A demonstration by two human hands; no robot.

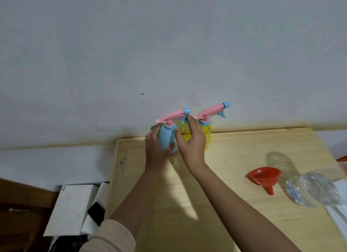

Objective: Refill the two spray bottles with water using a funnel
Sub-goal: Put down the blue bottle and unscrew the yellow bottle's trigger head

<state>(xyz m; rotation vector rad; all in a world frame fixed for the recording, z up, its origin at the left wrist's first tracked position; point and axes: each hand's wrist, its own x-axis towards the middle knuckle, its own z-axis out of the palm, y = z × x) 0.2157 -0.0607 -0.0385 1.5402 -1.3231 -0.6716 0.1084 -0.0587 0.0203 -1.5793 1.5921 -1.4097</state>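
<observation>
early stage: both spray heads on, nothing filled. left hand point(155, 148) is curled round the blue spray bottle point(166, 139) at the table point(244, 148) far edge, with the yellow spray bottle point(206, 136) just beside it. right hand point(191, 142) lies between them, fingers partly spread (grip cannot be told). funnel point(264, 174) and water bottle point(313, 189) sit unused to the right.

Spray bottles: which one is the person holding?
The blue spray bottle, the left one. The left hand grips its body; the yellow spray bottle stands to its right.
</observation>
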